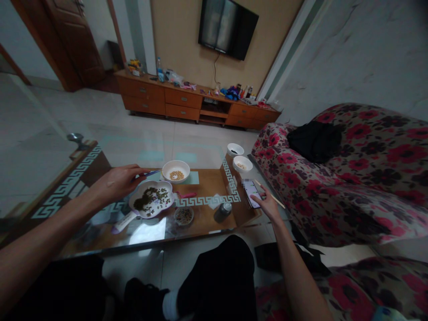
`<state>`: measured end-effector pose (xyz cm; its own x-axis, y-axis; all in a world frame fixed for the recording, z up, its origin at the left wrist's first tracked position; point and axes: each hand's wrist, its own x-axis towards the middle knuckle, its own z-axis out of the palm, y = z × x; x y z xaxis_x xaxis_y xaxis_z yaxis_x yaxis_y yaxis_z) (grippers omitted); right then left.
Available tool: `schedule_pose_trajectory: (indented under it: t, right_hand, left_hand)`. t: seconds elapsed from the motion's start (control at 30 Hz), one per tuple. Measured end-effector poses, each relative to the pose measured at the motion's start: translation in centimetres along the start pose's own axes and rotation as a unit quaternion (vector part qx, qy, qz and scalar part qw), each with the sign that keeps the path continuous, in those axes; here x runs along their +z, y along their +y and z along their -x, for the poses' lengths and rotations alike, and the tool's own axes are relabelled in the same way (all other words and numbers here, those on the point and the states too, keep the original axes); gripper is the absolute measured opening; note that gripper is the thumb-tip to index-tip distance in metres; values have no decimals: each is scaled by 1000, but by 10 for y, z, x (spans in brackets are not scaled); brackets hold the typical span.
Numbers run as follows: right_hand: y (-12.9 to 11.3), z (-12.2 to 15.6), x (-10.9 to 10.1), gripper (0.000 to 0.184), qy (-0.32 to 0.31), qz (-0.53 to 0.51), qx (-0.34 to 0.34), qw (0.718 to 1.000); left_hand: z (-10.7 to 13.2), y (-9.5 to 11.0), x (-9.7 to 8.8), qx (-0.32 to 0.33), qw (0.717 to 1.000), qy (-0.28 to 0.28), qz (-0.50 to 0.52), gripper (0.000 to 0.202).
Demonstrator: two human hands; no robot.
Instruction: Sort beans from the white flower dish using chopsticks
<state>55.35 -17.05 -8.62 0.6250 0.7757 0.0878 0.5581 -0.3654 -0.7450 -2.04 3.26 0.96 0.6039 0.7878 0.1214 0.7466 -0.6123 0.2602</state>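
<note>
My left hand (117,183) grips a thin blue tool (152,173), whose tip points at a white bowl (176,171) of pale yellow beans. Just below that hand lies a white-and-lilac flower-shaped dish (151,199) with a handle, holding dark green beans. A small round bowl (183,216) of mixed seeds sits nearer me. At the right, my right hand (269,204) holds a smartphone (251,194) by its edge, with fingers at the screen. Two small white bowls (239,157) stand beyond the phone. Thin wooden sticks (272,194) pass behind my right hand.
A dark canister (223,211) and a pink-handled item (185,195) stand on the glass-topped table (200,223). A floral sofa (334,178) runs along the right. Beyond the table are a wooden cabinet (197,104) cluttered with items, a wall TV (227,29), and a door (75,42).
</note>
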Motion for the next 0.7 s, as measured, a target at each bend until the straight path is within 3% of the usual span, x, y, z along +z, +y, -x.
schedule_pose_trajectory:
  t: [0.4,0.7]
  right_hand:
    - [1,-5,1,76,-11,-96,19,995]
    - [3,-6,2,75,-4,-79,24,997]
  left_hand:
    - [0,-1,0,11,1000,-5,6,46]
    - [1,-5,2,18,1000,4,11,46]
